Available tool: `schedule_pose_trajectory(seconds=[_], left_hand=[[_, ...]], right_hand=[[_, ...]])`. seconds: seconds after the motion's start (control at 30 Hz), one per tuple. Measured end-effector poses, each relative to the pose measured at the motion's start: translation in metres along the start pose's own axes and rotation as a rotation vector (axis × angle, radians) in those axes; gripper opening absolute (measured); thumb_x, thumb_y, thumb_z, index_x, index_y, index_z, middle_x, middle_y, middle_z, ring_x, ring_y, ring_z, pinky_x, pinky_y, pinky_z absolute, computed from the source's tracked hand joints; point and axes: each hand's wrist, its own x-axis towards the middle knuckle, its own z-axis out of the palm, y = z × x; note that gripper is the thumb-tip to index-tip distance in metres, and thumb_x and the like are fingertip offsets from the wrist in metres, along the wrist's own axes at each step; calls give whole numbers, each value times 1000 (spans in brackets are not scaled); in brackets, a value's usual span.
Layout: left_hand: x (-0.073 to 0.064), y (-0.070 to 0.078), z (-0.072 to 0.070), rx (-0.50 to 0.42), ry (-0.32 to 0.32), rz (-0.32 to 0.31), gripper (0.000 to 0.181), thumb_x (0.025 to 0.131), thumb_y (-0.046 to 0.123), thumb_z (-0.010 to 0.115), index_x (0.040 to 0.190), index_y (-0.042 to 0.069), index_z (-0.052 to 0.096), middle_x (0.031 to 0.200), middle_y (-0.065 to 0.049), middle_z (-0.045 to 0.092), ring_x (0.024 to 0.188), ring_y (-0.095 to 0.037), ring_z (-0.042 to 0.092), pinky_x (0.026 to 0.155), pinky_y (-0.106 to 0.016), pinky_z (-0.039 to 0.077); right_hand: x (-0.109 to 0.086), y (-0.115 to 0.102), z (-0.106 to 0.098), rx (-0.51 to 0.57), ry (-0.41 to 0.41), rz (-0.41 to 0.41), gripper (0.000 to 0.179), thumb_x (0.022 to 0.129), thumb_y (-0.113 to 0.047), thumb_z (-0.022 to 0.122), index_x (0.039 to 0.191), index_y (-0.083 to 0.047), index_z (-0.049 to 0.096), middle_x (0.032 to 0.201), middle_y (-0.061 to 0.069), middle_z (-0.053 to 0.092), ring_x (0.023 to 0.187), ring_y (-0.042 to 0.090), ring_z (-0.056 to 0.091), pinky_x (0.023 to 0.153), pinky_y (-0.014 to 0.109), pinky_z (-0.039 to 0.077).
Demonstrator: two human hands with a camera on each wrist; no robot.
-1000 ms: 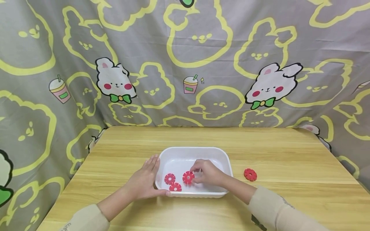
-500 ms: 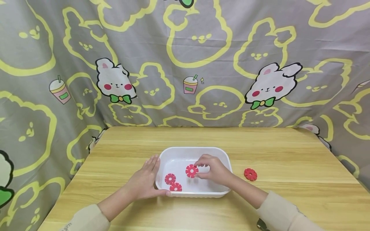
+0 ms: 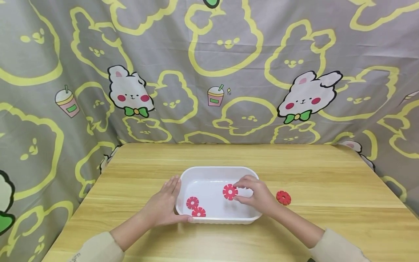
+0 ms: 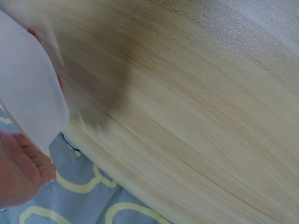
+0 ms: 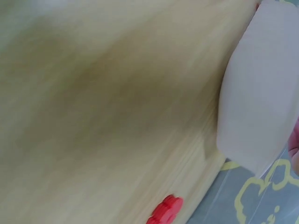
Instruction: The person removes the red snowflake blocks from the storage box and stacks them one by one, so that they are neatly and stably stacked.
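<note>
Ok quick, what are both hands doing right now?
Left hand: open, fingers straight against the side of the white tub.
Right hand: closed, pinching a red notched disc between thumb and fingers.

Red discs, white tub, yellow-patterned curtain

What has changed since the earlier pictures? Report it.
The right hand, with the red disc it pinches, has moved right and slightly forward, toward the right end of the white tub. Nothing was let go. The left hand stays against the tub's left end; the two discs inside and the disc on the table stay put.
</note>
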Motion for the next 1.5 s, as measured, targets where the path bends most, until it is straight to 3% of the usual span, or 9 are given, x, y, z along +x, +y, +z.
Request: schedule_pose_trajectory(seconds=[0.23,0.47,0.63,0.83,0.93,1.17,1.37,1.5], left_hand=[[0,0,0,6,9,7,115,69,79,51,135,-14,36,143,-30,35,133,-40,36,108,-47,35],[1,-1,1,5,12,6,116,69,80,50,135,-14,36,142,-30,35,133,-40,36,108,-47,35],[1,-1,1,-4,18,-1,116,68,80,51,135,-14,36,142,-30,35,133,-41,35,109,-47,34],[1,-1,1,-3,20,3,116,68,80,51,135,-14,36,142,-30,35,133,-40,35,109,-47,34],[0,-2,2,1,22,6,116,69,79,51,134,-14,37,142,-30,36,133,-40,36,108,-46,35],[0,-2,2,2,25,8,116,69,80,51,134,-15,37,142,-30,36,133,-40,36,108,-47,35],[0,-1,2,1,21,5,116,69,79,51,135,-14,36,142,-30,36,133,-41,36,108,-47,35],[0,-1,2,7,20,11,116,69,80,51,134,-15,36,142,-30,36,132,-41,37,107,-48,36]], right_hand=[[-13,7,-8,-41,98,-9,33,61,-2,83,91,-6,71,86,0,65,77,20,62,68,31,58],[-25,12,-15,-72,222,-95,37,54,2,84,88,-3,71,84,2,66,78,13,59,78,3,46],[-33,19,-20,-76,271,-113,38,52,4,83,87,-2,70,84,3,66,81,9,58,80,2,45],[-43,26,-28,-61,309,-121,43,49,7,82,89,-2,70,84,7,65,77,4,53,56,7,40],[-47,28,-33,-62,324,-104,44,49,8,83,90,-2,70,83,8,65,72,0,49,53,7,40],[-61,34,-45,-133,357,-4,43,49,10,82,89,0,71,83,7,67,86,-7,55,79,-2,42],[-74,43,-52,-141,383,82,39,52,11,80,88,0,70,79,8,66,75,-6,54,66,5,45],[-82,51,-53,-157,386,150,36,55,8,80,89,-1,70,79,7,66,72,-1,55,66,5,45]])
